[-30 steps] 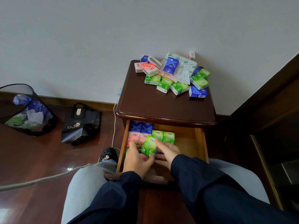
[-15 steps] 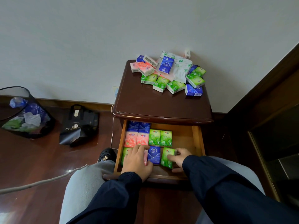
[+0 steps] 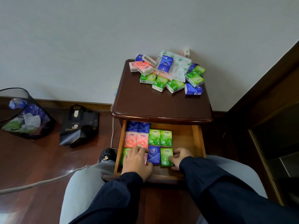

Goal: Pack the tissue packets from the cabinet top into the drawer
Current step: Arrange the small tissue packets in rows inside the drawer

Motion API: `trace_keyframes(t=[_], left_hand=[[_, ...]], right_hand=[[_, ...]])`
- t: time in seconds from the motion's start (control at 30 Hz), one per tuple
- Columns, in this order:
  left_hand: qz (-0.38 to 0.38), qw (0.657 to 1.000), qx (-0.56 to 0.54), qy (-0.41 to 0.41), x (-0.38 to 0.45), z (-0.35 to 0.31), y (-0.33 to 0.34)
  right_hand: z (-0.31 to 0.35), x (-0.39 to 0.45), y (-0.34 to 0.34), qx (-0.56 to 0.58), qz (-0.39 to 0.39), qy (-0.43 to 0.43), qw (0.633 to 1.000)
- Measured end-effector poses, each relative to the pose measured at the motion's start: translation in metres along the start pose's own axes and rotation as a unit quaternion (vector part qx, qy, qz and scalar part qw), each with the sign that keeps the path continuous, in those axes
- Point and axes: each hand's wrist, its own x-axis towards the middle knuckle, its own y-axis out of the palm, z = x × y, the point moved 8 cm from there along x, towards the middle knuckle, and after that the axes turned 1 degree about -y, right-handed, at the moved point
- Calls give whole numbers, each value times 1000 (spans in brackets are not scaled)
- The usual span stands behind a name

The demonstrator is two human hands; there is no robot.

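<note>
Head view: dark wood cabinet (image 3: 161,107) against a white wall, glossy wood floor; a loose pile of tissue packets (image 3: 168,73) sits at the back of its top, more in rows in the open drawer (image 3: 196,139). Left hand (image 3: 137,162) rests flat, fingers straight, on the front-row packets; right hand (image 3: 179,156) pinches the green packet (image 3: 166,157) at that row's right end. Left on the floor: black mesh bin (image 3: 24,117), black tote bag (image 3: 79,126).

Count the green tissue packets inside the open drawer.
4: the left middle-row packet, the right middle-row packet beside it, the front-left packet partly under the left hand, the front-right packet held by the right hand. The hands may hide others.
</note>
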Motion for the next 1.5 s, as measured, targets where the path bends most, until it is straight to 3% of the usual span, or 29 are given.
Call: trace_keyframes(t=[0.1, 0.23, 0.43, 1.23, 1.5], left_hand=[[5, 1000, -5, -3, 0, 0, -1], [11, 1000, -3, -7, -1, -1, -1], [23, 1000, -1, -11, 1, -1, 0], [65, 997, 37, -23, 5, 0, 8], [68, 997, 40, -26, 6, 0, 9]], right_hand=[[-1, 1, 3, -2, 15, 2, 1000], [4, -2, -1, -153, 27, -34, 987], [14, -3, 4, -206, 3, -62, 977], [57, 34, 3, -123, -44, -140, 982], [64, 36, 0, -174, -53, -142, 973]])
